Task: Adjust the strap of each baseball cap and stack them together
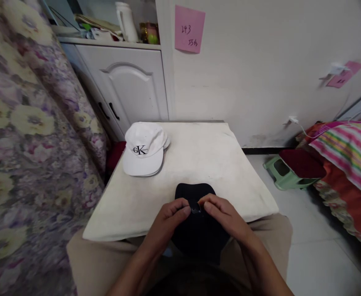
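A black cap (pixel 195 234) rests at the near edge of the table, its lower part hanging over my lap. Across its middle runs a dark strap with a small shiny buckle (pixel 196 209). My left hand (pixel 173 213) pinches the strap just left of the buckle, thumb against forefinger. On the other side, my right hand (pixel 222 211) is closed on the strap's right end, its fingertips close to the buckle. Farther back on the left lie white caps (pixel 145 142), stacked, with black "CK"-like letters on the front.
A white cloth covers the table (pixel 205 156). Floral curtain (pixel 29 123) hangs at the left, beside a white cabinet (pixel 131 82) with a white jug (pixel 127 22) on its shelf. At the right stand a green stool (pixel 277 170) and a bed with a striped cover (pixel 353 152).
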Demonstrator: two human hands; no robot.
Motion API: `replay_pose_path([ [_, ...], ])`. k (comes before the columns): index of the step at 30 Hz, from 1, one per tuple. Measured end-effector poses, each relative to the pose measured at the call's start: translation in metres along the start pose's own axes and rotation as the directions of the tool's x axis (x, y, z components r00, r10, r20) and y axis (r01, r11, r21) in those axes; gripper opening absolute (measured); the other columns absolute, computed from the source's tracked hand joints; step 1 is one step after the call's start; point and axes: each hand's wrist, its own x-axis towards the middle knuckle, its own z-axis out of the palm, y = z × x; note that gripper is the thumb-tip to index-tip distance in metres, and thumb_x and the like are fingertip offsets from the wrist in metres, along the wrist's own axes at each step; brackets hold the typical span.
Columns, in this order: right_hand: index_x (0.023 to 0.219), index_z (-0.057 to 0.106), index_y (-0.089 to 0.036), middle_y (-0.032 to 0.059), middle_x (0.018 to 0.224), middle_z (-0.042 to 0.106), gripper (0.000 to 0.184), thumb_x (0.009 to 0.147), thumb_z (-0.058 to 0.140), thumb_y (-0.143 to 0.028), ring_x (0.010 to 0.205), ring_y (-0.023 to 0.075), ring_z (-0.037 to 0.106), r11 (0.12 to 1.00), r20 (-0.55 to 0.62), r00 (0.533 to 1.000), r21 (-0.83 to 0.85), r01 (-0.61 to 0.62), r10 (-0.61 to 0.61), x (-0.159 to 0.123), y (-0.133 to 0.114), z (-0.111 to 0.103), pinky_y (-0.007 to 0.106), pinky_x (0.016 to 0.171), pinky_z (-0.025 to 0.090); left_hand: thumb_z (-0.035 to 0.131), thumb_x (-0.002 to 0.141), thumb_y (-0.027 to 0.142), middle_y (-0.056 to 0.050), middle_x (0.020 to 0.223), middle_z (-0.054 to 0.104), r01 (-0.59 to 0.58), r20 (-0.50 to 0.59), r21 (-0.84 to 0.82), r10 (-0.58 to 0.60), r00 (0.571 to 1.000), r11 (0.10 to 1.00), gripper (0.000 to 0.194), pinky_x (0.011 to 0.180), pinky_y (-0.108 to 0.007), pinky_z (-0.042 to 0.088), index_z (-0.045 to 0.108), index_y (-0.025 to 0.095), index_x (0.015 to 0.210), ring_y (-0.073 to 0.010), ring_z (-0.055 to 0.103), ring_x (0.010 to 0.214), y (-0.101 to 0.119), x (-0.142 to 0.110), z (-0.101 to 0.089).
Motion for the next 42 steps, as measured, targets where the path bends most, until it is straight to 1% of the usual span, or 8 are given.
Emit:
replay_pose_path([
  [4, 0.081, 0.058, -0.017, -0.004, 0.064, 0.055, 0.026, 0.091, 0.061, -0.041, 0.057, 0.0103, 0.05, 0.984, 0.084, 0.996, 0.172, -0.048, 0.034, 0.002, 0.003, 0.007, 0.022, 0.055, 0.037, 0.06, 0.089, 0.038, -0.002, 0.075, 0.065, -0.044, 0.071, 0.147, 0.034, 0.997, 0.988, 0.024, 0.063, -0.024, 0.038, 0.067, 0.016, 0.081, -0.0152, 0.053, 0.069, 0.008, -0.002, -0.001],
  [8, 0.08, 0.056, -0.017, -0.0046, 0.062, 0.053, 0.024, 0.09, 0.061, -0.038, 0.053, 0.0087, 0.044, 0.986, 0.056, 0.998, 0.162, -0.048, 0.04, 0.004, 0.003, 0.009, 0.021, 0.051, 0.032, 0.058, 0.091, 0.039, 0.0, 0.076, 0.062, -0.071, 0.118, 0.309, 0.036, 0.992, 0.948, 0.023, 0.062, -0.023, 0.037, 0.066, 0.018, 0.086, -0.0145, 0.05, 0.069, 0.015, -0.004, -0.002],
  [18, 0.075, 0.055, -0.017, -0.0046, 0.063, 0.049, 0.023, 0.091, 0.06, -0.033, 0.058, 0.0093, 0.043, 0.999, -0.215, 0.976, -0.02, -0.034, 0.028, 0.005, 0.013, -0.002, 0.021, 0.054, 0.032, 0.064, 0.086, 0.04, 0.004, 0.066, 0.05, -0.023, 0.073, 0.147, 0.012, 0.997, 0.989, 0.024, 0.053, -0.021, 0.028, 0.063, 0.018, 0.078, -0.0103, 0.039, 0.058, 0.01, -0.004, -0.004],
  [23, 0.079, 0.054, -0.018, -0.0054, 0.061, 0.056, 0.026, 0.093, 0.058, -0.039, 0.045, 0.0065, 0.039, 0.978, -0.312, 0.948, 0.21, 0.006, 0.061, 0.002, 0.023, -0.02, 0.02, 0.047, 0.031, 0.067, 0.085, 0.038, 0.005, 0.064, 0.046, -0.045, -0.002, 0.148, 0.046, 0.999, 0.988, 0.024, 0.053, -0.02, 0.027, 0.063, 0.018, 0.075, -0.0093, 0.036, 0.059, 0.01, -0.004, -0.005],
  [26, 0.085, 0.058, -0.018, -0.0017, 0.069, 0.064, 0.024, 0.092, 0.06, -0.041, 0.051, 0.0083, 0.05, 0.944, -0.229, 0.971, 0.331, 0.004, 0.076, -0.006, 0.025, -0.033, 0.021, 0.052, 0.039, 0.067, 0.086, 0.039, 0.005, 0.064, 0.046, -0.057, -0.026, 0.116, 0.06, 0.998, 0.992, 0.024, 0.053, -0.02, 0.027, 0.063, 0.017, 0.075, -0.0091, 0.036, 0.059, 0.01, -0.002, -0.005],
  [31, 0.099, 0.066, -0.016, 0.003, 0.084, 0.067, 0.042, 0.076, 0.077, -0.049, 0.071, 0.0124, 0.057, 0.937, 0.103, 0.992, 0.333, -0.103, 0.072, -0.023, 0.031, -0.053, 0.021, 0.062, 0.041, 0.067, 0.087, 0.04, 0.006, 0.061, 0.047, -0.051, -0.089, -0.011, 0.049, 0.995, 0.999, 0.025, 0.05, -0.018, 0.027, 0.062, 0.018, 0.076, -0.0073, 0.035, 0.055, 0.014, -0.001, -0.005],
  [36, 0.082, 0.069, -0.014, -0.0008, 0.074, 0.06, 0.035, 0.068, 0.084, -0.043, 0.067, 0.0114, 0.051, 0.962, 0.274, 0.961, 0.252, -0.104, 0.032, -0.032, 0.035, -0.056, 0.022, 0.063, 0.039, 0.07, 0.085, 0.039, 0.006, 0.059, 0.049, -0.083, -0.14, -0.073, 0.072, 0.987, 0.994, 0.024, 0.048, -0.016, 0.028, 0.063, 0.017, 0.076, -0.0056, 0.037, 0.051, 0.028, 0.0, -0.001],
  [42, 0.079, 0.063, -0.018, -0.0018, 0.064, 0.059, 0.033, 0.068, 0.083, -0.042, 0.055, 0.0114, 0.052, 0.816, -0.034, 0.999, 0.578, -0.014, 0.042, -0.031, 0.02, -0.048, 0.022, 0.053, 0.043, 0.079, 0.074, 0.036, 0.001, 0.064, 0.062, -0.12, -0.064, -0.186, 0.109, 0.992, 0.975, 0.024, 0.049, -0.016, 0.037, 0.069, 0.015, 0.08, -0.0074, 0.05, 0.053, 0.052, 0.003, -0.01],
])
